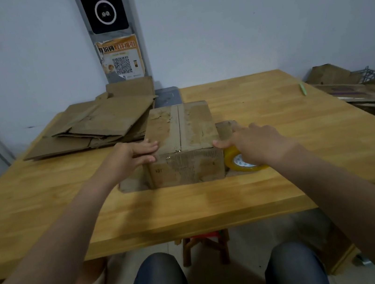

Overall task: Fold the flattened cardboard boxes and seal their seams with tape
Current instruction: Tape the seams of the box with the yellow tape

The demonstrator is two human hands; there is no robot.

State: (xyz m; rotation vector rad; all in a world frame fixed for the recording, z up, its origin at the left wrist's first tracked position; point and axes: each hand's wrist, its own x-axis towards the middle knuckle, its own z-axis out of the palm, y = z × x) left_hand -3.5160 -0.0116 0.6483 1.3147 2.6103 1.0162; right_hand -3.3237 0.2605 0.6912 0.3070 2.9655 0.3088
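Note:
A folded brown cardboard box (183, 142) stands in the middle of the wooden table (191, 205), its two top flaps closed along a centre seam. My left hand (134, 154) holds the box's near left top corner, fingers flat on the top and thumb on the front face. My right hand (255, 144) holds a yellow roll of tape (238, 162) beside the box's right side, with the thumb touching the near right corner. Side flaps lie flat on the table at both sides of the box.
A pile of flattened cardboard boxes (98, 126) lies at the table's far left. A green pen (302, 88) lies near the far right edge. More cardboard (357, 88) is heaped right of the table. A small stool (205, 247) stands under the table, near my knees.

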